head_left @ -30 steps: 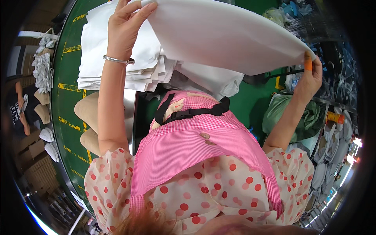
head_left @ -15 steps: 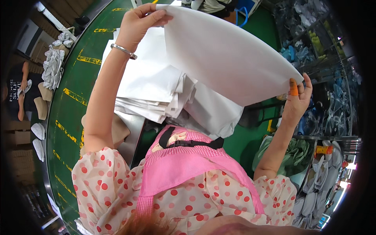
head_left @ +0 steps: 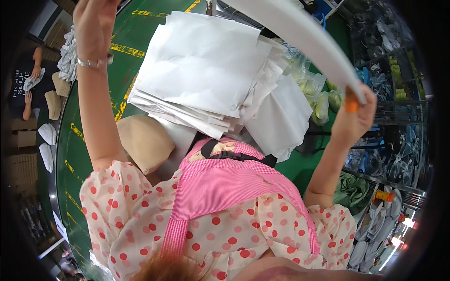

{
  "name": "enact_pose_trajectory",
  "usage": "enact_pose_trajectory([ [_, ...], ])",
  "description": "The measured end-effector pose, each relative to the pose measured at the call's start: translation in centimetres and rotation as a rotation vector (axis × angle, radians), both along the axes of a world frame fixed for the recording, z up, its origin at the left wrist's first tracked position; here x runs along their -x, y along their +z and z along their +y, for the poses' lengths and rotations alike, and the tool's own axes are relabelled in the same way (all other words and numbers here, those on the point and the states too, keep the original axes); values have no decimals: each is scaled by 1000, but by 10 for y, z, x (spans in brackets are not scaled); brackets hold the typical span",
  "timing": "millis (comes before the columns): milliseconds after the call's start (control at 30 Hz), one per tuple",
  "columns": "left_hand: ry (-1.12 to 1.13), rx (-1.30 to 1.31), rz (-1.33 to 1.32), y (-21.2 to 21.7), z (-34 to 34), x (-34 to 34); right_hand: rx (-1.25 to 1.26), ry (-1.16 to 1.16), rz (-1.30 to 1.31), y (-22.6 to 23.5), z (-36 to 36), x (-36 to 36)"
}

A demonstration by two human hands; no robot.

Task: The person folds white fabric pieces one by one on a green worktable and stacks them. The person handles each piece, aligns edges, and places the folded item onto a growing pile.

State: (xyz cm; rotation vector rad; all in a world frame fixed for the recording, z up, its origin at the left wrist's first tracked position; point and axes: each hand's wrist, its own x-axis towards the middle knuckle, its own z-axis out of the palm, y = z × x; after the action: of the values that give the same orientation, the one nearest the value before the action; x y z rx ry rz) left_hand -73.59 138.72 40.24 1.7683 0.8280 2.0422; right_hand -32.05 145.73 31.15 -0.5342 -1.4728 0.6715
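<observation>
My right hand (head_left: pixel 361 112), with an orange cover on one finger, grips the corner of a large white sheet (head_left: pixel 304 37). The sheet is raised, seen almost edge-on, and runs out of the picture at the top. At the upper left my left hand (head_left: pixel 95 30) is lifted, a metal band round its wrist. Its fingertips are cut off by the picture's edge, so whether it holds the sheet is hidden. Between my arms lies an uneven pile of white sheets (head_left: pixel 201 61). Another white sheet (head_left: pixel 281 114) slopes down at the pile's right side.
A beige curved piece (head_left: pixel 145 140) sits by my left elbow. Clear bags with green things (head_left: pixel 314 93) are behind the pile. Racks of bagged goods (head_left: pixel 398 117) stand right, above a green cloth bundle (head_left: pixel 349 189). Far left, a person (head_left: pixel 28 84) handles white cloth.
My left hand has moved up and left, partly out of view. The held sheet has risen and tilted edge-on, uncovering more of the pile and the bags behind. My right hand stays about level.
</observation>
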Motion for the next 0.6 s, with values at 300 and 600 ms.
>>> enact_pose_trajectory([
  [300, 161, 618, -322, -182, -50, 67, 93, 237, -551, -109, -35, 67],
  [600, 670, 1165, 270, -253, -79, 81, 75, 275, -809, -198, -52, 74],
])
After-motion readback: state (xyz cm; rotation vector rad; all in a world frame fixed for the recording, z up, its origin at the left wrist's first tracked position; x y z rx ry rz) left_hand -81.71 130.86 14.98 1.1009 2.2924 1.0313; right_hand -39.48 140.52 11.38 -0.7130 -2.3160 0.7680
